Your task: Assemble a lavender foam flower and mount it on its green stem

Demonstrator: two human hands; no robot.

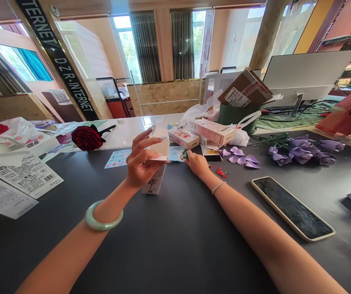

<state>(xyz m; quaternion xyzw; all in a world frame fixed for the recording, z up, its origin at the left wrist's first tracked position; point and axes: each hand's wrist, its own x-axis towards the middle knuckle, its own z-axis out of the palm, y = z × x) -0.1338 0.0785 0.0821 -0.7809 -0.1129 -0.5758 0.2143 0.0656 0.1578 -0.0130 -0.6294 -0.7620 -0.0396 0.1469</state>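
My left hand (141,163), with a green bangle at the wrist, is closed on the open top of a small white box (153,182) that has a dark plant print and stands on the dark table. To its right, my right hand (197,162) pinches small green pieces (185,154) over a light blue printed sheet (176,153). Another part of the blue sheet (117,159) shows left of the box. Small red pieces (222,172) and loose purple petals (237,158) lie right of my right hand.
A phone (293,208) and purple flowers (304,151) lie at the right. Small boxes (214,131) are piled behind my right hand, before a bin holding a cardboard box (245,90). At the left are a dark red flower (87,137) and unfolded cardboard (19,179).
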